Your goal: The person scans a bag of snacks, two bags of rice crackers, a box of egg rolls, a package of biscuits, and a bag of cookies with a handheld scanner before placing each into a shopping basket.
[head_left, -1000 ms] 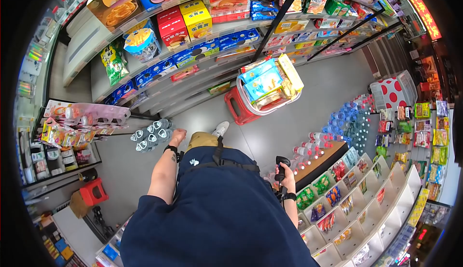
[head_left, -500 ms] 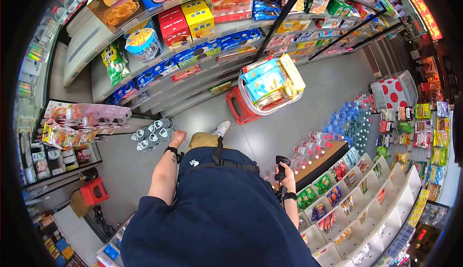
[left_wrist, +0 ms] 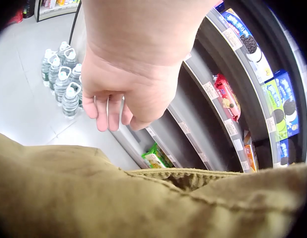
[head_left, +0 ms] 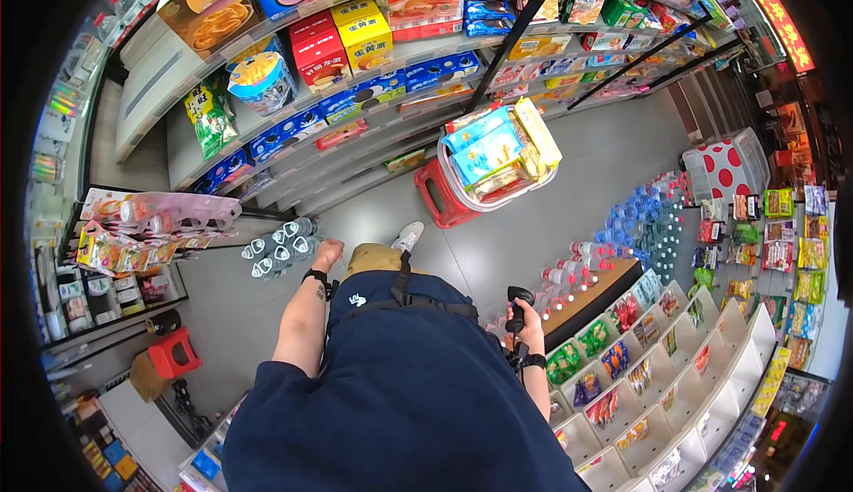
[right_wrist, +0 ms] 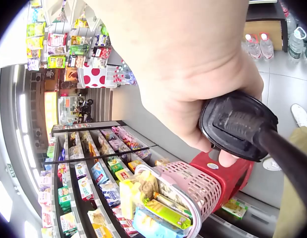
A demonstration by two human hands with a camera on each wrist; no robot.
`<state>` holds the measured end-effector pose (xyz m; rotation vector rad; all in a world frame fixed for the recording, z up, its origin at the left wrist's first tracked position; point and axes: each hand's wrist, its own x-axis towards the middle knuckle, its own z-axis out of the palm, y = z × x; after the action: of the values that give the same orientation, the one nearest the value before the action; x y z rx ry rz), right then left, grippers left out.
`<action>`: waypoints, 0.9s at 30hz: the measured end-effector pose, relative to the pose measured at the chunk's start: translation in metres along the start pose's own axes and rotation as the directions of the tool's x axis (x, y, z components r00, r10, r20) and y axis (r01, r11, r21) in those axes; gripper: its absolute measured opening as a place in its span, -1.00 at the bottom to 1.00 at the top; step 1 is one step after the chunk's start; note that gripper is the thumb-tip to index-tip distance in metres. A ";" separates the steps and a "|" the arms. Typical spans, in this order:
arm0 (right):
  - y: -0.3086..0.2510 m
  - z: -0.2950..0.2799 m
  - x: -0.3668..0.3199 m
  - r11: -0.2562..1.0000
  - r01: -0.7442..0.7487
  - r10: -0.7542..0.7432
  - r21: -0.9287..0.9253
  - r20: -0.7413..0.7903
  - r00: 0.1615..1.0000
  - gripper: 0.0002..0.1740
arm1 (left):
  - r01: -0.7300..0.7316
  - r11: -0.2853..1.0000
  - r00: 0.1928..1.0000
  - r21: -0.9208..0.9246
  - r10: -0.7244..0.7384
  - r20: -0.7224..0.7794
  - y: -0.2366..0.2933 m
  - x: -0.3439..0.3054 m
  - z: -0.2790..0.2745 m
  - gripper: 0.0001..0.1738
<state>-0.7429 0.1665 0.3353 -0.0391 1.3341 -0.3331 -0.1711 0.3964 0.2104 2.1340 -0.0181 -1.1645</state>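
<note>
My left hand [head_left: 329, 253] hangs by my thigh with its fingers loosely bent and nothing in it. In the left wrist view the same hand [left_wrist: 128, 94] shows from the back of the wrist, with trousers below it. Large water bottles [left_wrist: 64, 82] stand on the floor beyond it. My right hand [head_left: 530, 321] grips a black handheld scanner [head_left: 517, 308] at my right side. Close up in the right wrist view, the fingers curl round the scanner [right_wrist: 238, 126], and a thick black part runs from it toward the lower right.
A pink basket [right_wrist: 193, 186] full of packaged snacks sits on a red stool [head_left: 437, 199] ahead. Snack shelves [head_left: 355, 110] curve along the front. Bottles with pink caps [head_left: 569, 274] and a rack of white bins [head_left: 653, 385] stand at right; another red stool [head_left: 174, 353] is at left.
</note>
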 end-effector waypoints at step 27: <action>-0.007 0.017 -0.014 1.000 0.005 -0.005 0.013 -0.012 1.000 -0.72 | 0.007 1.000 1.000 0.001 -0.007 -0.002 -0.006 0.008 0.003 -0.76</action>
<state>-0.7304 0.1604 0.3542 -0.0296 1.3440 -0.3473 -0.1705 0.3965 0.2004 2.1375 -0.0108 -1.1670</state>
